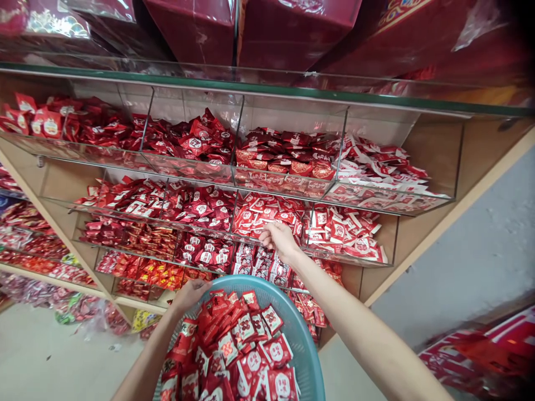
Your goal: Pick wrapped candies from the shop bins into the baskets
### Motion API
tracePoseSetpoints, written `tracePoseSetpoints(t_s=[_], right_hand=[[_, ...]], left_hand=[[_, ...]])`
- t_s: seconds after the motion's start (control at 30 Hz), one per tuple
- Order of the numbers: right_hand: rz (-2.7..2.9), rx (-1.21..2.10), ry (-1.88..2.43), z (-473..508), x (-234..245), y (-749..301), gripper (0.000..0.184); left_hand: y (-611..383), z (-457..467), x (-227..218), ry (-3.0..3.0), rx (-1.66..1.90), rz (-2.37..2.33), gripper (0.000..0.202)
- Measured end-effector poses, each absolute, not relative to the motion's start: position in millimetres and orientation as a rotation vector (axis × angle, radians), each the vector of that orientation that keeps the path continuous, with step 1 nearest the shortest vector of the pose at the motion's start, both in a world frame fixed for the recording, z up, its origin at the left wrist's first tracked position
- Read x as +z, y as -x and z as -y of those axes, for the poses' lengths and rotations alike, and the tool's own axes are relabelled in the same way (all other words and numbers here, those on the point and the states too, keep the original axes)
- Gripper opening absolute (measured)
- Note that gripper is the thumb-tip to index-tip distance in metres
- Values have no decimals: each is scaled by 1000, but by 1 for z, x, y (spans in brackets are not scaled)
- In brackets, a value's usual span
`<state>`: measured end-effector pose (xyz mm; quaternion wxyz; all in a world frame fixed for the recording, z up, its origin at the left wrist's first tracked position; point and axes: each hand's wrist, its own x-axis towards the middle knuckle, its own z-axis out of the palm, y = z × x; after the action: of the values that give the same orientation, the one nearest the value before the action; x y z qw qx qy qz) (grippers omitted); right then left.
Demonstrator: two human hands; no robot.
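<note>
A teal plastic basket (311, 340) full of small red and white wrapped packets (253, 362) is in front of me at the bottom of the view. My left hand (192, 292) is closed on its upper left rim, the thumb side partly hidden. My right hand (279, 239) reaches over the basket to a shelf bin of red and white candy packets (267, 211). Its fingers are curled together at the bin's front edge; whatever is between them, if anything, cannot be made out.
Clear-walled bins of red packets fill the shelves, among them an upper bin (288, 156) and a right-hand bin (343, 231). A glass shelf edge (267, 86) runs above, under large dark red boxes (292, 33). A grey wall (468, 250) stands to the right.
</note>
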<state>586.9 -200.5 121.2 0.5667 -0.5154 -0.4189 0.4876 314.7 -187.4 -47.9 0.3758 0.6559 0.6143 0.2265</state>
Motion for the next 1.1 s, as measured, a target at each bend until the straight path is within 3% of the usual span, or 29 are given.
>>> tracePoseSetpoints(t_s=[0.47,1.1], right_hand=[[1740,821,1042,232,114,-622,12],[1186,1117,1089,215,105,-606,12]], left_hand=[[-316,190,-46,-1726,557,-1619,53],[-325,187,-46,-1700,547,-1604,47]])
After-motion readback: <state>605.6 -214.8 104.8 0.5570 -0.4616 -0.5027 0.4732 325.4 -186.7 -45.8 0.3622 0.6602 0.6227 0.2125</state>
